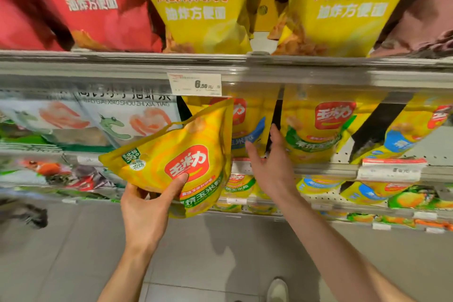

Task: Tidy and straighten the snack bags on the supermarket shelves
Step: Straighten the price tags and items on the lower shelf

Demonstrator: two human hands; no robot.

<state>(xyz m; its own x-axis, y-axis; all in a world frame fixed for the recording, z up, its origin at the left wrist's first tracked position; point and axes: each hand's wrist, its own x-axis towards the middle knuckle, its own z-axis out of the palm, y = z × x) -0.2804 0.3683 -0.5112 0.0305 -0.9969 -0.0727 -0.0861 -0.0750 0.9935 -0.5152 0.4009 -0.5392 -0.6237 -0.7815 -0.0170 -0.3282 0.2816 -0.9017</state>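
Note:
My left hand (149, 206) grips a yellow corn snack bag (181, 152) by its lower edge, thumb on the red logo, holding it tilted in front of the middle shelf. My right hand (272, 162) reaches with straight fingers into the dark gap between two standing yellow bags on that shelf: a blue-banded one (247, 127) on its left and a green-banded one (316, 127) on its right. It holds nothing. Another yellow bag (402, 135) leans at the far right.
The top shelf carries large red (93, 2) and yellow (201, 2) bags. A price tag (195, 84) hangs on the shelf rail (318, 73). White shrimp-snack bags (103, 120) stand at the left. Lower shelves hold more yellow and green bags. Grey floor tiles lie below.

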